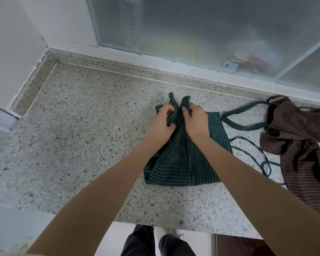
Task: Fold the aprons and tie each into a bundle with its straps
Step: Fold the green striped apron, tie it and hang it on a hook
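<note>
Left hand (162, 120) and right hand (195, 120), side by side, each grip bunched cloth at the far end of the green apron (183, 163) lying on the counter (81, 126). Its straps (248, 126) trail right toward a crumpled brown apron (299, 145).

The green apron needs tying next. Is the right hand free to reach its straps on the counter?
Probably not yet: the right hand grips the green apron. The straps lie uncovered to its right, before the brown apron.

speckled granite counter (81, 126) | frosted sliding window (192, 30) behind | white wall (11, 43) left
</note>
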Demonstrator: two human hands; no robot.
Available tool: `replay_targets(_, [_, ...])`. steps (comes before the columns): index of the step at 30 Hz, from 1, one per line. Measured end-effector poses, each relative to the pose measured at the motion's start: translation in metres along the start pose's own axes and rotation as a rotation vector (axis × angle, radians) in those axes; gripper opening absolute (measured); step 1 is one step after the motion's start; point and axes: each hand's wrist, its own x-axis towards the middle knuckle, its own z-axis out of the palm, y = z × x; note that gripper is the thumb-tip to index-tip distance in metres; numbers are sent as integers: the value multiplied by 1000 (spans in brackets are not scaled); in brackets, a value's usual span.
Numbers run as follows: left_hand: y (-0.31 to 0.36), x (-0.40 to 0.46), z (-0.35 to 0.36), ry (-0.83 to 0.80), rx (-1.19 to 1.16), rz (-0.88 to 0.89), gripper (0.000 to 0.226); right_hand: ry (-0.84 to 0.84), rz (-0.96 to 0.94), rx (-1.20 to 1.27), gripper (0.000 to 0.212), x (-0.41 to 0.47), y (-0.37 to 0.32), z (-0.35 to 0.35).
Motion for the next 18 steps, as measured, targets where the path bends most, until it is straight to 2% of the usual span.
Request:
replay_targets(2, [3, 1, 2, -73, 84, 63, 45, -36, 50, 61, 33, 2, -4, -9])
replay_targets(4, [5, 2, 2, -163, 161, 177, 53, -114, 171, 277, 40, 1, -10, -19])
replay_targets(7, [8, 4, 3, -242, 237, 299, 53, -151, 364, 468, 37, 2, -13, -29])
replay_targets(10, [19, -8, 0, -265, 181, 194, 41, -81, 494, 568, 26, 6, -1, -33])
replay_targets(13, [14, -19, -2, -413, 216, -44, 78, -42, 491, 635, 17, 5, 8, -40])
replay_targets(14, [8, -20, -2, -449, 289, -98, 81, -34, 462, 639, 31, 4, 10, -43])
replay_targets(16, [-2, -17, -2, -455, 398, -173, 55, -30, 386, 571, 56, 2, 15, -49])
replay_targets(18, [-3, -10, -3, -418, 401, -232, 23, -50, 328, 544, 52, -2, 17, -54])
